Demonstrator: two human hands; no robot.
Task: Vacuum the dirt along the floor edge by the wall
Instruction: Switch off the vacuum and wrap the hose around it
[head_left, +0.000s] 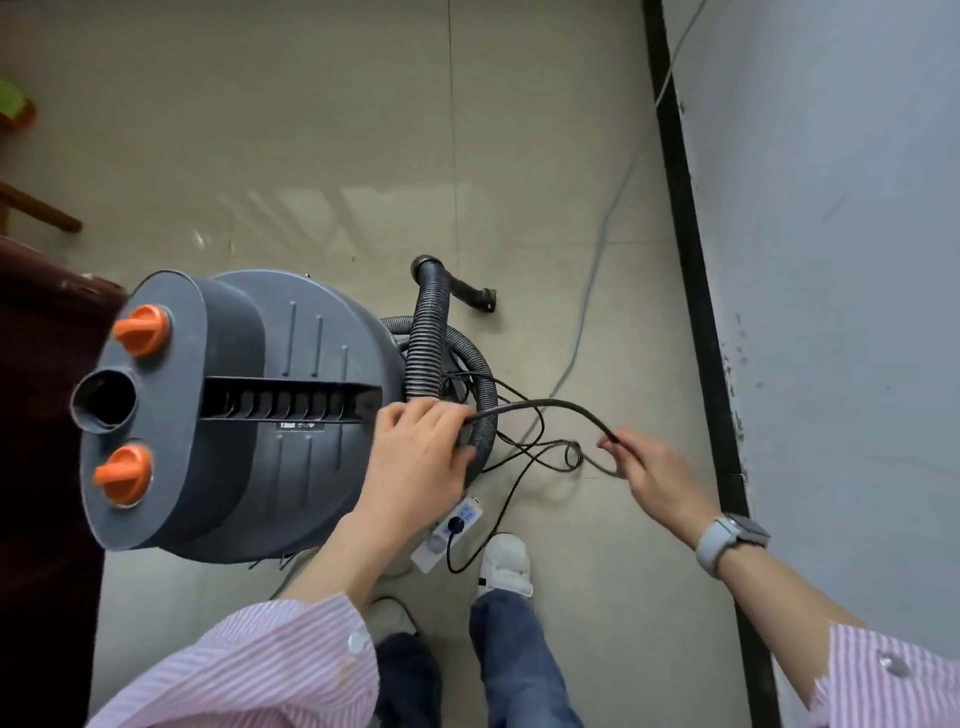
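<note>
At nine o'clock in the view stands the grey vacuum (234, 415), its two orange knobs (141, 329) on the near end cap. Toward the centre, the left hand (415, 452) rests at the drum's right edge, fingers curled around the black power cord (545, 404) where it meets the ribbed hose (427, 343). The hose loops on the floor, and its nozzle end (485, 300) lies at twelve o'clock from the hands, untouched. Below the hands, at six o'clock, a white power strip (452, 530) already carries a plug. At three o'clock the right hand (660, 478) pinches the same cord, drawing a loop of it out of the tangle. Further right the dark skirting (691, 249) marks the floor edge at the wall (831, 260), speckled with dirt. This looks like preparation: freeing the cord. Next, the nozzle must be picked up and brought to that edge.
</note>
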